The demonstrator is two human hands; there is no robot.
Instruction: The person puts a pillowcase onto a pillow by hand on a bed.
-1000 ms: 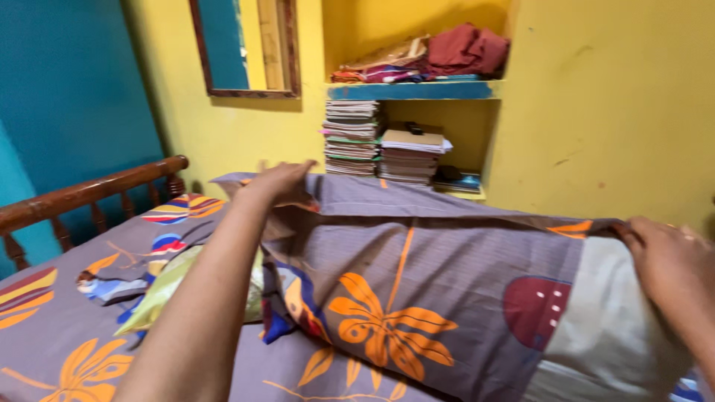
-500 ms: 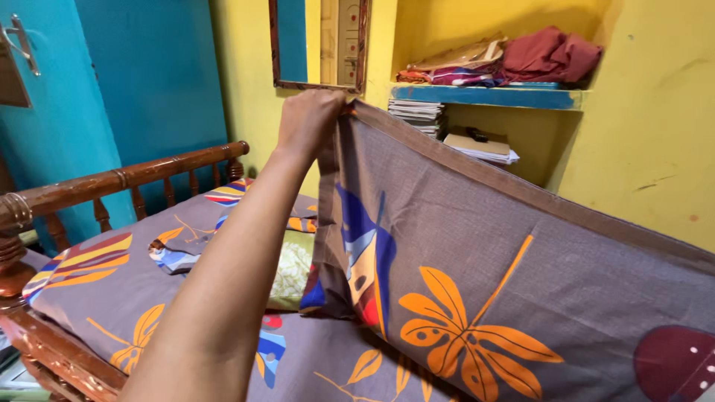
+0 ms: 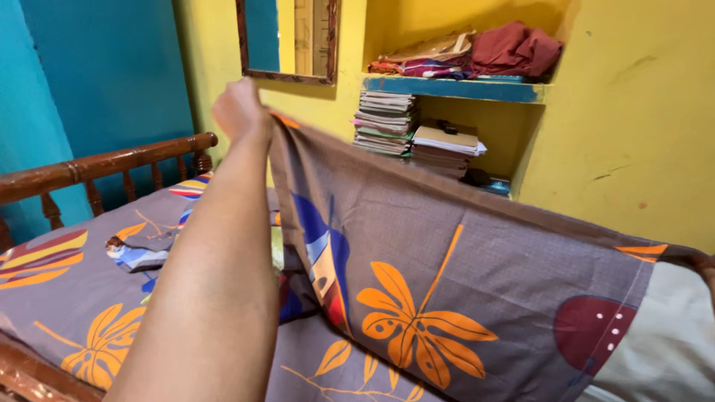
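Observation:
My left hand (image 3: 238, 110) is raised in front of the mirror, fingers closed on the far corner of a grey-purple pillowcase (image 3: 462, 260) printed with orange leaves. The cover hangs stretched from that corner down to the right. A white pillow (image 3: 670, 350) sticks out of its open end at the lower right. Only a sliver of my right hand (image 3: 706, 266) shows at the right edge, gripping the cover's open hem. My left forearm crosses the lower middle of the view.
A bed with a matching printed sheet (image 3: 67, 298) and a wooden spindle headboard (image 3: 104, 167) lies below. A crumpled cloth (image 3: 141, 249) rests on it. A yellow wall niche holds stacked books (image 3: 417, 134) and folded clothes (image 3: 484, 52). A framed mirror (image 3: 287, 37) hangs left of it.
My left hand first lifted the pillowcase corner from low to high, then shifted left and slightly down. The pillow's white end and my right hand have come back into view at right.

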